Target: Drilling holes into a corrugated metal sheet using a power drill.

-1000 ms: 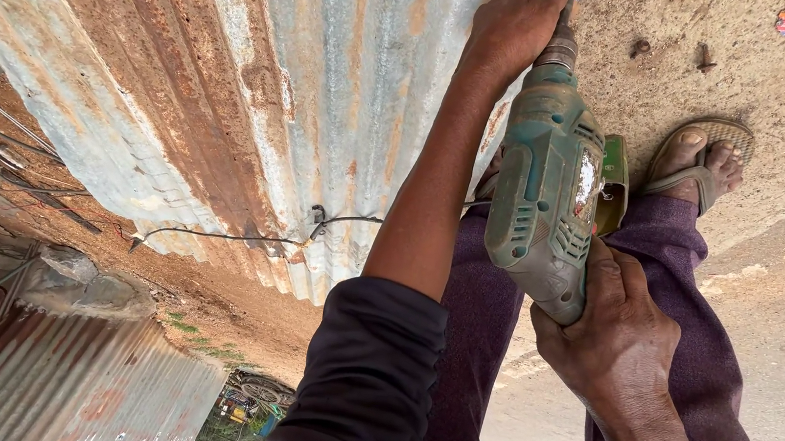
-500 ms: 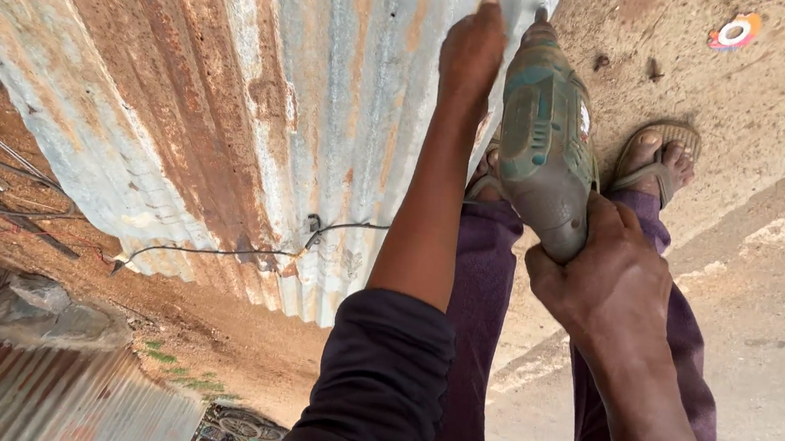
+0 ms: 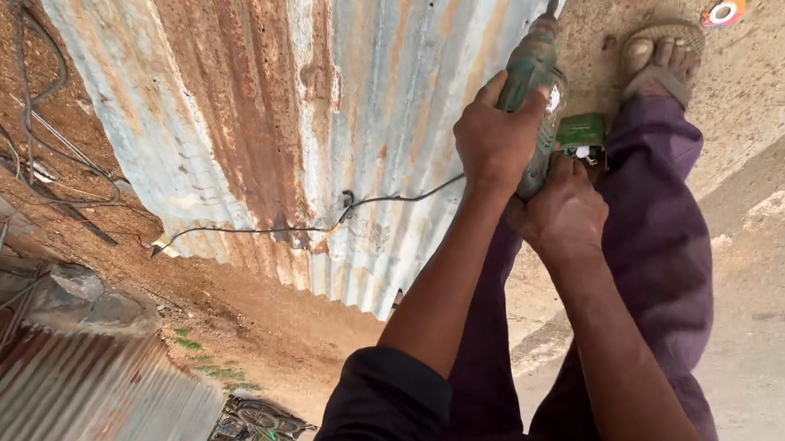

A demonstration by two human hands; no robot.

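Note:
A green power drill (image 3: 539, 80) points away from me, its tip at the far edge of a rusty corrugated metal sheet (image 3: 260, 87) that lies on the ground. My left hand (image 3: 495, 139) wraps the drill's body from the left. Behind it, my right hand (image 3: 565, 216) grips the drill's handle. Both forearms reach out from dark sleeves. My leg in purple trousers (image 3: 651, 201) runs alongside, with my sandalled foot (image 3: 662, 59) planted beside the sheet's far end.
A thin black cable (image 3: 313, 226) trails across the sheet's near edge onto brown dirt. More wires (image 3: 28, 130) lie at left. Another corrugated sheet (image 3: 96, 403) and metal frames sit at lower left. Bare concrete lies right; a small round coloured object (image 3: 727, 10) sits at the top.
My left hand has left the drill's tip near the sheet and now grips the drill's body. The drill has tilted flatter, and the view has shifted so my foot sits higher.

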